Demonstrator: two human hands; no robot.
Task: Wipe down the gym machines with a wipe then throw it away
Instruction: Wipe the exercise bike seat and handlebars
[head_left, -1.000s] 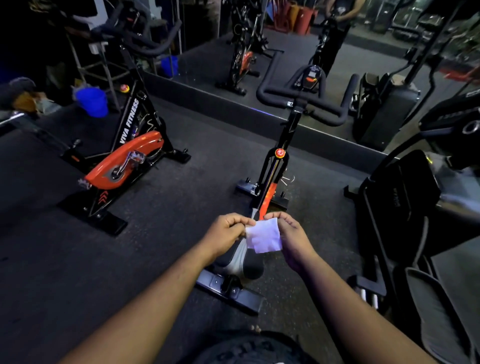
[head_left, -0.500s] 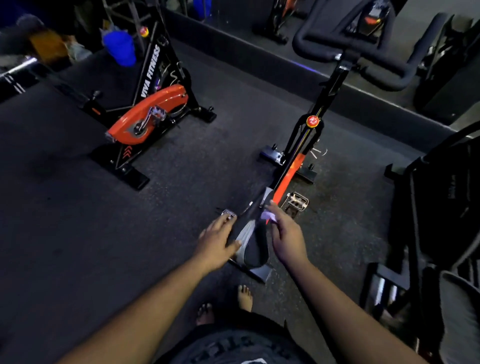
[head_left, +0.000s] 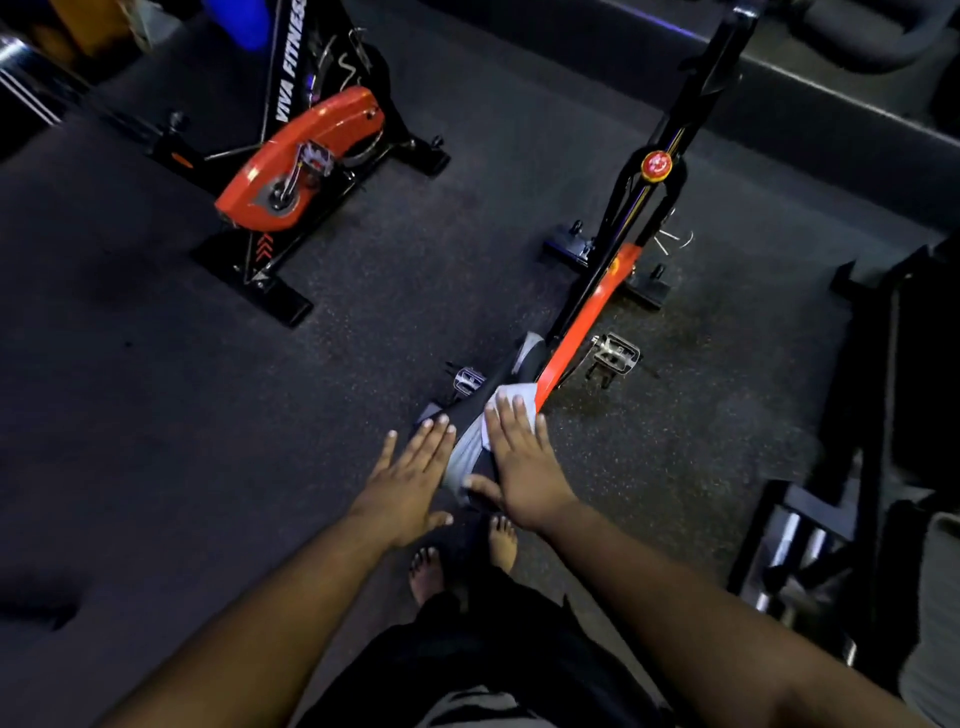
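A thin white wipe (head_left: 511, 397) is pressed flat onto the black-and-grey padded saddle (head_left: 470, 457) of the black and orange exercise bike (head_left: 613, 270) by the right hand (head_left: 519, 462), fingers (head_left: 506, 415) straight. The left hand (head_left: 408, 480), fingers spread and holding nothing, is laid against the saddle's left side.

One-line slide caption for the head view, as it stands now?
Right hand presses a white wipe flat on the spin bike's saddle; open left hand rests beside it.

wipe (head_left: 511, 393) mostly hidden under right hand (head_left: 519, 467), bike handlebars cut off by top edge
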